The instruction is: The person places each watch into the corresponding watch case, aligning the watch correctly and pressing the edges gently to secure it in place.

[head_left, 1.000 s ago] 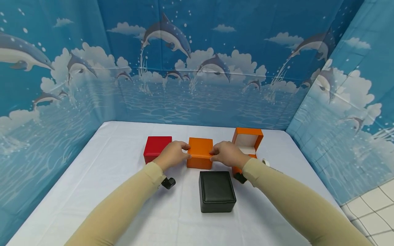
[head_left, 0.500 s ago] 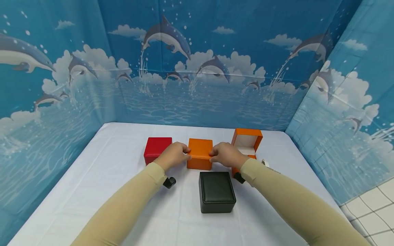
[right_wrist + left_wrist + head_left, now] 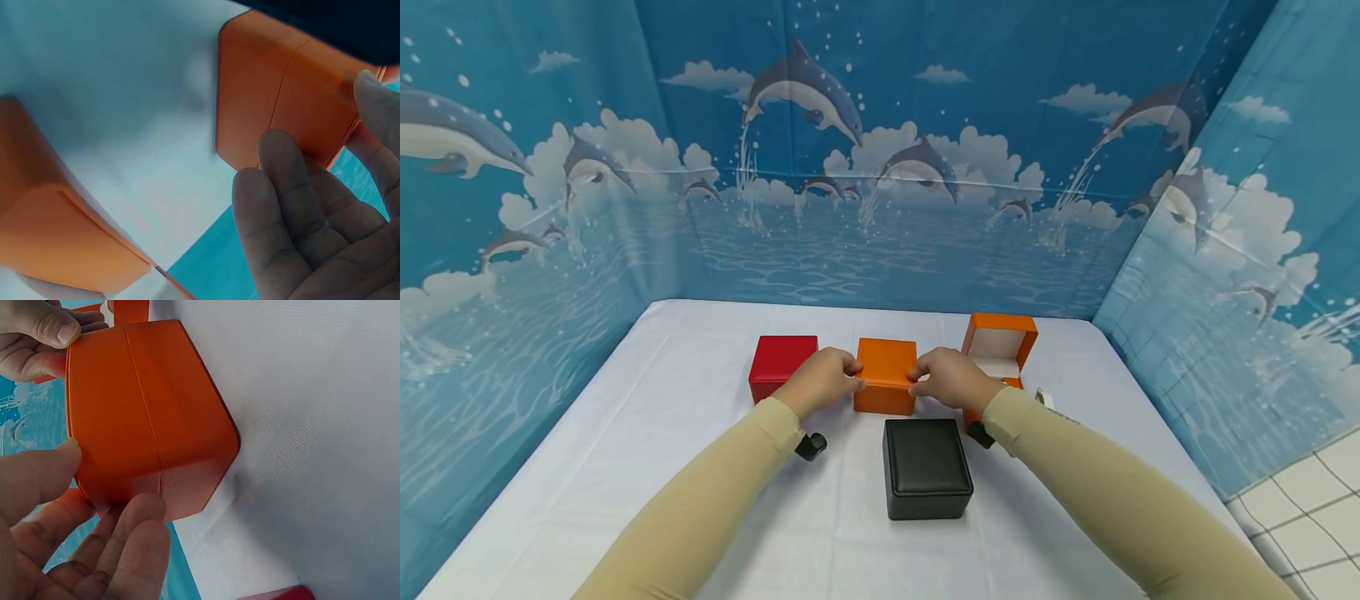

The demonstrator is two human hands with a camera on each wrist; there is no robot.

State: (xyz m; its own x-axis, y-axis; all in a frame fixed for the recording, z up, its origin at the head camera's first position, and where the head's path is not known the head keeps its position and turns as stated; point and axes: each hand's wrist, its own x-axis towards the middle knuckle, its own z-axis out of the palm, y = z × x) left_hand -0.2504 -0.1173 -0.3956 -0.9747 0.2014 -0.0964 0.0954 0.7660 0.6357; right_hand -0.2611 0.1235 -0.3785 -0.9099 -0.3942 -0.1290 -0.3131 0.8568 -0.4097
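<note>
An orange box [image 3: 885, 375] stands on the white tablecloth with its lid down, a thin seam running round its side. My left hand [image 3: 823, 379] grips its left side, thumb at the top edge and fingers along the side. Opposite, my right hand [image 3: 951, 377] grips the right side in the same way. In the left wrist view, the left fingertips [image 3: 147, 512] lie by the seam, and the lid sits level along it. The right wrist view shows the right fingertips [image 3: 275, 144] against the other side of the box.
A red box [image 3: 782, 362] stands left, partly behind my left hand. Nearer me is a black box [image 3: 927, 467] with its lid down. Right, a second orange box [image 3: 1003, 329] stands with its lid up, partly behind my right wrist. A small whitish object [image 3: 1044, 398] lies by my right sleeve.
Both hands keep their grip on the orange box, and nothing on the table has moved. The head view shifts only very slightly.
</note>
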